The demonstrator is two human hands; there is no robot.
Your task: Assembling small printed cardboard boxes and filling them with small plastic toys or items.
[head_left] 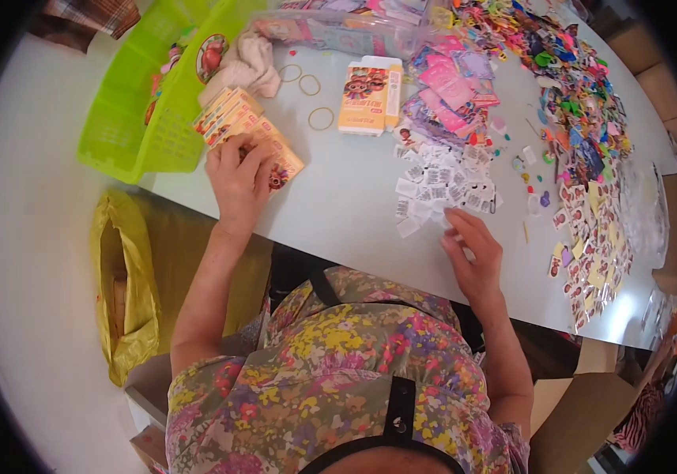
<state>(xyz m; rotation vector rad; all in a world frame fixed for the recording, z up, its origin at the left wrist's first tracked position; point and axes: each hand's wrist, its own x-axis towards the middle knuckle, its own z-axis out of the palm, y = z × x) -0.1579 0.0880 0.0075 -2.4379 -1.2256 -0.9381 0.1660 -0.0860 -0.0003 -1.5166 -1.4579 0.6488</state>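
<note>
My left hand (242,178) is bent over a fanned stack of flat yellow cartons (277,150) with cartoon pictures, its fingers closed on the top carton. My right hand (474,257) hovers at the near edge of a pile of small white printed labels (441,183). Its thumb and index finger are apart, close to the nearest labels. A pale bit shows near the palm, too small to name. One yellow carton (364,99) with its end flap up lies on the table between the hands, farther back.
A green plastic basket (137,130) stands at the left, beside a crumpled cloth (247,67). Rubber bands (321,118) lie mid-table. Pink packets (449,83), a heap of small colourful trinkets (571,87) and picture stickers (591,253) cover the right. A yellow bag (129,316) hangs open below the table.
</note>
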